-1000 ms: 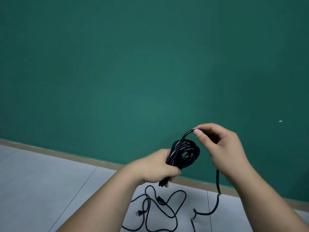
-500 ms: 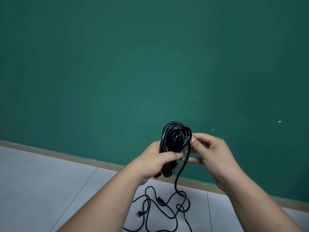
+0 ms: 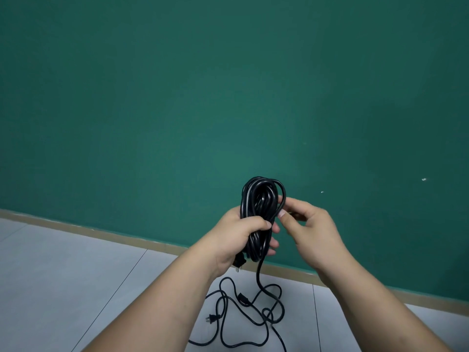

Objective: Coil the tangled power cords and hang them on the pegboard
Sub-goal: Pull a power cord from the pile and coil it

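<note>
My left hand (image 3: 241, 231) grips a black coiled power cord (image 3: 261, 199) upright in front of the green wall, thumb across its middle. A plug end sticks out below the left palm. My right hand (image 3: 308, 224) pinches the outer loop of the coil at its right side. One strand hangs from the coil's bottom down to the loose cord (image 3: 243, 313) tangled on the floor, where a plug (image 3: 212, 318) and a connector lie. No pegboard is in view.
A green wall (image 3: 203, 97) fills most of the view, with a beige skirting strip (image 3: 101, 232) at its foot. Grey floor tiles (image 3: 63, 275) lie below. Two small pale marks dot the wall at the right.
The right hand brought a strand from above over to the coil's right side, adding a loop. The coil now stands more upright in the left hand. The hanging strand has shifted left.
</note>
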A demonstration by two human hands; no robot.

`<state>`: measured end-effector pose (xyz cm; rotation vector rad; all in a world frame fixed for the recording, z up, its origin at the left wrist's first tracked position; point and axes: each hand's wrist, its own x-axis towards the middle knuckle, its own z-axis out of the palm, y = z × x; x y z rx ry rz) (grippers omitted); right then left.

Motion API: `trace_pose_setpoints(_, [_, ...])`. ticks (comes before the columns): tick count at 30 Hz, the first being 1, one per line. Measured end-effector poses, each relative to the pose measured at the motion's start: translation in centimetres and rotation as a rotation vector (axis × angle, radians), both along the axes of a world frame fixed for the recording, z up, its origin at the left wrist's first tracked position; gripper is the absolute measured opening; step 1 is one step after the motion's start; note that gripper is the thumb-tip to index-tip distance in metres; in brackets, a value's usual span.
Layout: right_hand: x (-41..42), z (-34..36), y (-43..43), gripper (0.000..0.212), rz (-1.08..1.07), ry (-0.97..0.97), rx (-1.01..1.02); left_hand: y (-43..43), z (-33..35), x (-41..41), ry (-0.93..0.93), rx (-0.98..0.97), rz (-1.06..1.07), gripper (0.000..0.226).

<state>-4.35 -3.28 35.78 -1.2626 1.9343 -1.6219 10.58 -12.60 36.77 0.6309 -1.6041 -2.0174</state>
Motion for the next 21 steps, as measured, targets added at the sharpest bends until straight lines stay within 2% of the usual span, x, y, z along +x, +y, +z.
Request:
trace_pose_setpoints(5, [1.5,-0.1,0.4,0.033,0.308,-0.223,0.219,-0.2,0.6,-0.3,0.136,0.154,0.219,0.011])
trace_pose_setpoints(7, [1.6,-0.3,0.8,0.043,0.407,-0.163,0.337,-0.7,0.9,-0.2,0.238,0.249,0.295,0.011])
trace_pose_setpoints(9, [1.7,-0.5,0.8,0.039,0.467,-0.068,0.372,-1.5,1.1,0.0,0.38,0.377,0.357,0.01])
trace_pose_setpoints(11, [1.7,-0.8,0.5,0.033,0.445,0.006,0.354,-2.3,1.1,0.2,0.498,0.499,0.411,0.008])
trace_pose_setpoints(15, [2.8,-1.1,0.0,0.038,0.367,0.05,0.279,-3.2,1.2,0.9,0.608,0.675,0.39,0.004])
trace_pose_setpoints(19, [5.3,-2.0,-0.6,0.039,0.326,-0.126,0.211,-3.3,1.3,0.8,0.598,0.633,0.488,0.009])
trace_pose_setpoints(21, [6.3,-2.7,-0.8,0.032,0.27,-0.084,0.237,-3.4,1.3,0.8,0.582,0.545,0.631,0.01])
